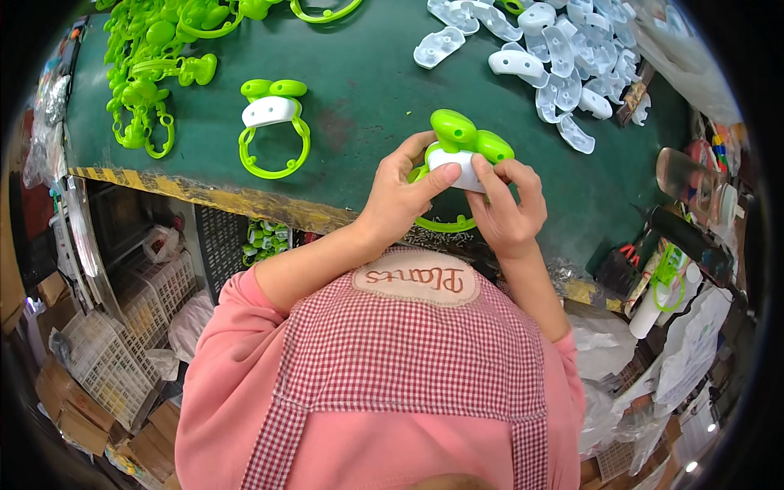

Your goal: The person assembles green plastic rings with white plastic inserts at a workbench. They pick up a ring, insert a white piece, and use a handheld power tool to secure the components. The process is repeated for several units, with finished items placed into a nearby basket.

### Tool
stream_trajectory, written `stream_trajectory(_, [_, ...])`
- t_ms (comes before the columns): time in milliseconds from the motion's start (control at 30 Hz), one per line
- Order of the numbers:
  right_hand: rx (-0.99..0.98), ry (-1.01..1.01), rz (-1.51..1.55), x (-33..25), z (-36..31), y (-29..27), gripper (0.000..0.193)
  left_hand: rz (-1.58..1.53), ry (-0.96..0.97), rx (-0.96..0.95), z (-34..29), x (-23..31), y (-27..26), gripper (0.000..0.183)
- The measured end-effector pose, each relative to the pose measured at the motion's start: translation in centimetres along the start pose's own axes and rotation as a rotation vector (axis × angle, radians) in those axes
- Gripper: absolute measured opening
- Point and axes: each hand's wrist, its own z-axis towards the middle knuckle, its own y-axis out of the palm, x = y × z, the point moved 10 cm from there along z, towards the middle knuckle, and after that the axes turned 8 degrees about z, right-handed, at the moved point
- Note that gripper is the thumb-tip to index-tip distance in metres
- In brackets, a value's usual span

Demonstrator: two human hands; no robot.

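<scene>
Between my two hands, above the front edge of the green table, is a lime-green plastic ring piece [454, 129] with two rounded knobs on top. A white curved cover [459, 169] sits against its front. My left hand [402, 186] grips the left side, its thumb pressed on the cover. My right hand [508, 206] holds the right side, thumb and fingers on the cover's edge. The lower part of the ring hangs below the hands. To the left on the table lies another green ring piece [305, 147] with a white cover [269, 111] on it.
A heap of green ring pieces [155, 77] lies at the back left of the table [359, 73]. Loose white covers [562, 51] are piled at the back right. Bottles, a black holder [618, 271] and papers stand right; plastic crates [106, 359] are below left.
</scene>
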Motion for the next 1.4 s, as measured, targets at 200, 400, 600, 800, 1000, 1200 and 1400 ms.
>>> stream_trajectory(200, [-0.011, 0.022, 0.073, 0.3, -1.5, -1.1, 0.045, -0.038, -0.088, -0.049, 0.5, -0.8, 0.4, 0.053])
stream_trajectory(400, [-0.081, 0.212, 0.019, 3.3, -3.8, -6.4, 0.046, 0.041, -0.096, 0.023, 1.8, -1.5, -1.5, 0.045])
stream_trajectory(600, [-0.127, 0.729, -0.520, 11.1, -14.9, -27.0, 0.044, 0.336, 0.008, 0.109, 3.4, -1.5, -4.0, 0.053])
stream_trajectory(800, [-0.532, 0.918, -0.625, 13.3, -21.1, -29.2, 0.086, 0.379, 0.066, 0.140, 3.9, -0.7, -4.0, 0.039])
stream_trajectory(1000, [-0.549, 0.867, -0.651, 14.5, -21.1, -29.2, 0.084, 0.629, 0.251, 0.202, 3.8, 1.0, -4.4, 0.045])
stream_trajectory(1200, [-0.554, 0.861, -0.664, 14.9, -21.0, -29.6, 0.083, 0.673, 0.251, 0.218, 3.5, 0.8, -4.4, 0.041])
stream_trajectory(1400, [-0.242, 0.779, -0.578, 12.5, -16.8, -29.3, 0.073, 0.639, 0.265, 0.259, 3.5, 0.4, -5.2, 0.039])
